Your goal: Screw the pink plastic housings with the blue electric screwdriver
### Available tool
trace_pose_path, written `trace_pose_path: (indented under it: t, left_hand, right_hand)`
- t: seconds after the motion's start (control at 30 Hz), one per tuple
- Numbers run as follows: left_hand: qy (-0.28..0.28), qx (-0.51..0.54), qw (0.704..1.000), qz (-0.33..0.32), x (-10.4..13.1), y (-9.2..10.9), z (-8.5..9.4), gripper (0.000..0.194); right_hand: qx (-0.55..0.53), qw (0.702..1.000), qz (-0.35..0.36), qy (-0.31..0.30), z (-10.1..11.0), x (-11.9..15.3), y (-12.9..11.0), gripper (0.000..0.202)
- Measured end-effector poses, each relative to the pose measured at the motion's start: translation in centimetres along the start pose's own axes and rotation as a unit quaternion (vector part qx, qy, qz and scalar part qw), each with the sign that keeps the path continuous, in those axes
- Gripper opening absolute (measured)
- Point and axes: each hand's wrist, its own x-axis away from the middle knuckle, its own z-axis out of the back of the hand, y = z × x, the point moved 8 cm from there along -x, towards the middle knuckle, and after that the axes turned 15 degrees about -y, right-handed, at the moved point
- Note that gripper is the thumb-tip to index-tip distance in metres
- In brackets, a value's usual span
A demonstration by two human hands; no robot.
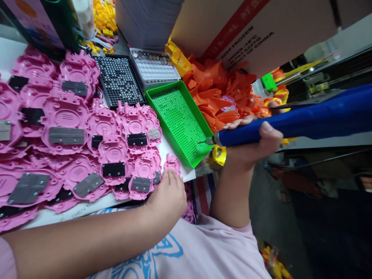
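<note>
By the table's near edge: pink part and blue driver

Left hand (171, 190) has its fingers bent onto the lower end of a pink part (172, 163); their grip I cannot tell. Right hand (255, 143) is clenched around a blue driver (285, 124), bit over the green tray (187, 163). Pink shells (65, 116) cover the table (167, 146) leftward; a carton (221, 27) stands behind. Small screws dot the green and black trays (113, 104).

One green tray (198, 116), one black tray (140, 91) and one white tray (158, 73): three in all. Blue power screwdriver (296, 124): one. Pink casings (67, 116): more than ten, overlapping, exact count indeterminable.
</note>
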Motion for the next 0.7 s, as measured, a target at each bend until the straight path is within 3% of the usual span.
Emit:
trace_pose_path:
  t: [0.1, 0.23, 0.4, 0.7]
  left_hand:
    - [0.005, 0.000, 1.000, 0.011, 0.2, 0.1, 0.0, 0.040]
    - [0.013, -0.001, 1.000, 0.016, 0.3, 0.2, 0.1, 0.039]
    - [0.003, 0.000, 1.000, 0.013, 0.1, 0.4, -0.1, 0.040]
    - [-0.002, 0.002, 1.000, 0.009, -0.1, 0.3, 0.0, 0.040]
  right_hand:
    - [-0.003, 0.993, 0.102, -0.061, -1.1, 0.4, -3.2, 0.022]
    - [-0.049, 0.986, 0.091, -0.129, -2.7, 2.0, -4.8, 0.033]
    - [-0.063, 0.974, 0.044, -0.211, -5.4, 4.2, -3.6, 0.020]
    - [-0.058, 0.973, 0.002, -0.226, -6.0, 4.8, -0.8, 0.017]
